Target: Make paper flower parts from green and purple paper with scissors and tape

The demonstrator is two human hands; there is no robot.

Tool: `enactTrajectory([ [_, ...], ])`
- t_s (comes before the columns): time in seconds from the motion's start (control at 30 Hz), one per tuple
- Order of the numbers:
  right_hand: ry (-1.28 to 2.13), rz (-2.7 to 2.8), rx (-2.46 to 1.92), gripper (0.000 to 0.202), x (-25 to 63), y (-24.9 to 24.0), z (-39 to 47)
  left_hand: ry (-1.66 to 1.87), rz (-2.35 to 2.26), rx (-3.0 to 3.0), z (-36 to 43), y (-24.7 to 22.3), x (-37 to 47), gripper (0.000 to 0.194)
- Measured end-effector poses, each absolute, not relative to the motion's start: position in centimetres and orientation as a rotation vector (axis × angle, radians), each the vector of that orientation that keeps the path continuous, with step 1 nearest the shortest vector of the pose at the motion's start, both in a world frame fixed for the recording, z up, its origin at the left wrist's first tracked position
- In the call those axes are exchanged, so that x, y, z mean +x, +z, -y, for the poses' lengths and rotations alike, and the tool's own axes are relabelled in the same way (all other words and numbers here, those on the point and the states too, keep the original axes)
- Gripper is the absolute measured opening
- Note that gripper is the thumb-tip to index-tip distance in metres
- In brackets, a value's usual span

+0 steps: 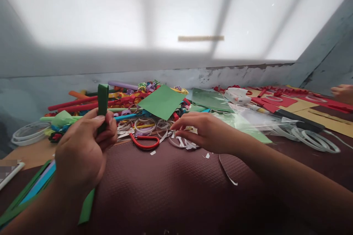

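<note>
My left hand (82, 147) is closed round a green paper strip (103, 97), which is folded into a loop standing up above the thumb. A green tail of paper (87, 205) shows below the wrist. My right hand (200, 128) reaches in over the tabletop, thumb and forefinger drawn together in a pinch. What lies between those fingertips is too small to make out. Close by on the left are red-handled scissors (146, 147), their blades partly lost among white paper scraps (190, 143). Clear tape rings (145, 125) lie just behind.
Rolled coloured paper (77, 102) and crumpled bits are heaped along the wall. A green sheet (164, 102) rests on top. Cut strips (41, 183) lie front left; tape coils (314, 139) and red paper (284, 105) are right. Another person's hand (343, 93) shows far right.
</note>
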State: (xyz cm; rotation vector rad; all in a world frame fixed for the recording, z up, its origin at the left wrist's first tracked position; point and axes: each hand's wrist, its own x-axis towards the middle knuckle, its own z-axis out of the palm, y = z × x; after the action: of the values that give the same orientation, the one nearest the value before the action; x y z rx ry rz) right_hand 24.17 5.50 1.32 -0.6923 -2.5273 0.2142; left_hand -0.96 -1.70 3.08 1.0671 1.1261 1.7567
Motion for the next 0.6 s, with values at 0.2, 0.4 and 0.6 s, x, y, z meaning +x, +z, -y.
enactTrajectory([
  [0.2,0.131,2.864,-0.688,0.017,18.6,-0.3,-6.1,1.992,-1.030,1.138,0.8,3.3,-1.5,0.013],
  [0.4,0.009,2.973,-0.657,0.019,12.9,0.0,-7.2,2.254,-1.003,1.197,-0.6,3.8,-4.2,0.009],
  [0.6,-0.029,2.994,-0.659,0.021,10.4,0.2,-7.7,2.251,-1.055,1.666,1.3,2.6,-3.6,0.015],
])
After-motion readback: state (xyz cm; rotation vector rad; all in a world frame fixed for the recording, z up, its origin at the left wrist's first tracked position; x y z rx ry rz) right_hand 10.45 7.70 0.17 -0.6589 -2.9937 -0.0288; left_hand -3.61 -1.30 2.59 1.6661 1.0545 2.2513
